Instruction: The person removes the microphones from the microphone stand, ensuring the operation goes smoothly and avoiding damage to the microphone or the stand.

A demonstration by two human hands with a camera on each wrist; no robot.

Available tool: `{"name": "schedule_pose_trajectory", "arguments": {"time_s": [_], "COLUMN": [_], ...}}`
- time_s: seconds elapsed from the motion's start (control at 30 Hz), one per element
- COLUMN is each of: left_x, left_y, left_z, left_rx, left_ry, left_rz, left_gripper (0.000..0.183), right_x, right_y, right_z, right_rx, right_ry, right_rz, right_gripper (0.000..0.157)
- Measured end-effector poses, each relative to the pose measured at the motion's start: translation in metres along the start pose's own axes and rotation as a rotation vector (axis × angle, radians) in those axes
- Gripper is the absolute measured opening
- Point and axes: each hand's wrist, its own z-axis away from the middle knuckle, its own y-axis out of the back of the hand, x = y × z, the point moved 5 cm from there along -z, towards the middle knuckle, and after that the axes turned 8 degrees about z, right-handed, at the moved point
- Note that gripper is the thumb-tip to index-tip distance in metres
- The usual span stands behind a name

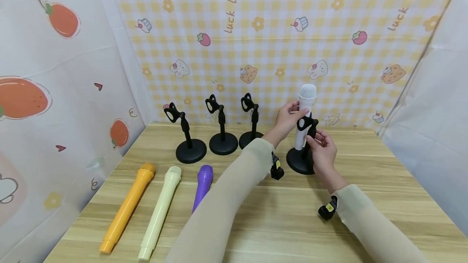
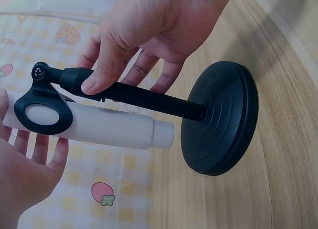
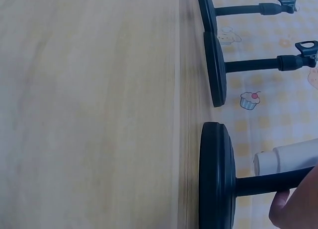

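A white microphone (image 1: pixel 307 92) sits upright in the clip of a black microphone stand (image 2: pixel 218 119), its lower end hanging above the round base. My left hand (image 1: pixel 287 120) holds the microphone just below its head, thumb and fingers around the upper body. With my right hand (image 1: pixel 323 151) I grip the stand's pole; the left wrist view shows the thumb pressed on the thicker collar of the pole. The clip's ring (image 2: pixel 42 114) goes around the white handle.
Three more black stands with bare clips, a left one (image 1: pixel 191 150), a middle one (image 1: pixel 223 143) and a right one (image 1: pixel 252 137), stand along the back. Orange (image 1: pixel 128 206), pale yellow (image 1: pixel 161 212) and purple (image 1: pixel 203 184) microphones lie on the wooden table (image 1: pixel 285 230) at left. A patterned cloth (image 1: pixel 270 48) hangs behind.
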Motion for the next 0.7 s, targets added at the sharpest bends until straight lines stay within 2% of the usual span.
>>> {"name": "schedule_pose_trajectory", "arguments": {"time_s": [0.27, 0.47, 0.7], "left_x": [0.005, 0.01, 0.018], "left_y": [0.0, 0.007, 0.016], "left_z": [0.005, 0.014, 0.022], "left_rx": [0.039, 0.031, 0.016], "left_ry": [0.0, -0.007, -0.003], "left_rz": [0.0, -0.022, 0.022], "left_gripper": [0.036, 0.037, 0.035], "right_x": [-0.005, -0.009, -0.013], "right_y": [0.003, 0.003, 0.002], "right_z": [0.003, 0.007, 0.01], "right_rx": [-0.026, -0.056, -0.122], "right_ry": [-0.006, -0.01, -0.024], "right_rz": [-0.001, -0.001, -0.004], "right_gripper": [0.025, 0.025, 0.027]}}
